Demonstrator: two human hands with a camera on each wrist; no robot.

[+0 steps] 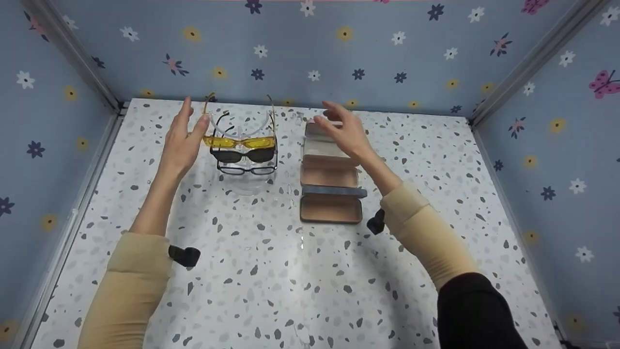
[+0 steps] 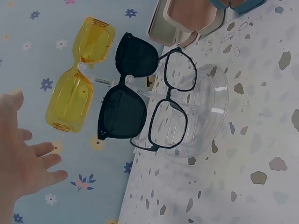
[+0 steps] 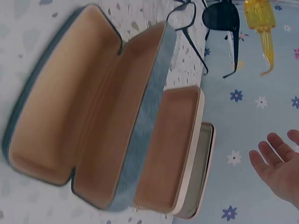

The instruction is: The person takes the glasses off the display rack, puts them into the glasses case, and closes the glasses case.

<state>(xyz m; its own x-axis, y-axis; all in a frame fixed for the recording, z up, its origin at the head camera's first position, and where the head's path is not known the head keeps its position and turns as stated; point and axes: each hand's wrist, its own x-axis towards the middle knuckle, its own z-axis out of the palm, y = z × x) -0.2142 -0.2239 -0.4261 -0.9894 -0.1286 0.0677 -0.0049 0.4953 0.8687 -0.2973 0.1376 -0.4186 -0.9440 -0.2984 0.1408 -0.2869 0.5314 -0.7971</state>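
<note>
My left hand (image 1: 180, 145) hovers beside the left end of the yellow-lensed glasses (image 1: 259, 142), its fingers extended and nothing held. In the left wrist view, its fingers are spread, apart from the glasses. Dark sunglasses (image 1: 261, 155) and black-rimmed clear glasses (image 2: 150, 127) sit below the yellow pair on a transparent display stand (image 2: 220, 100). Over the far end of a row of glasses cases is my right hand (image 1: 349, 135), fingers loosely bent and holding nothing. Nearest me in that row lies an open blue-grey case (image 3: 147, 112) with a tan lining; behind it stands an open pale case (image 3: 175, 140).
A farther case with a light grey-green inside (image 3: 203, 163) lies at the row's back end. The speckled tabletop (image 1: 252, 286) meets blue flowered panels (image 1: 290, 53) at the back and sides.
</note>
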